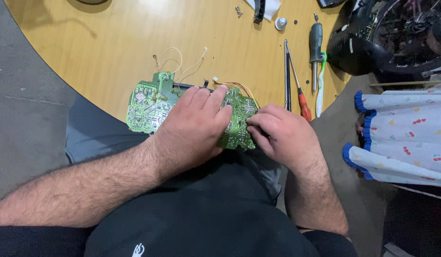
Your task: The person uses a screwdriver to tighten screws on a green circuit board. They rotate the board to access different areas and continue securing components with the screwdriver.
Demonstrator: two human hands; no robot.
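Left hand (194, 126) flat on green circuit board (149, 107) at edge of round wooden table (111, 43), fingers spread. Right hand (282, 135) pinches board's right edge. White, red and yellow wires (182, 64) trail off board. Screwdrivers (301, 90) lie right of it.

No packages, signs or screens show in this view — none on the table (111, 43), none beside it. The one thing close to a label is a small white rectangular patch (350, 45) stuck on the side of the black casing (353, 52) at the table's far right edge; it is too small to tell more about it. A small white emblem (138, 249) sits on the dark clothing at the bottom edge — printed on the fabric, not a tag.
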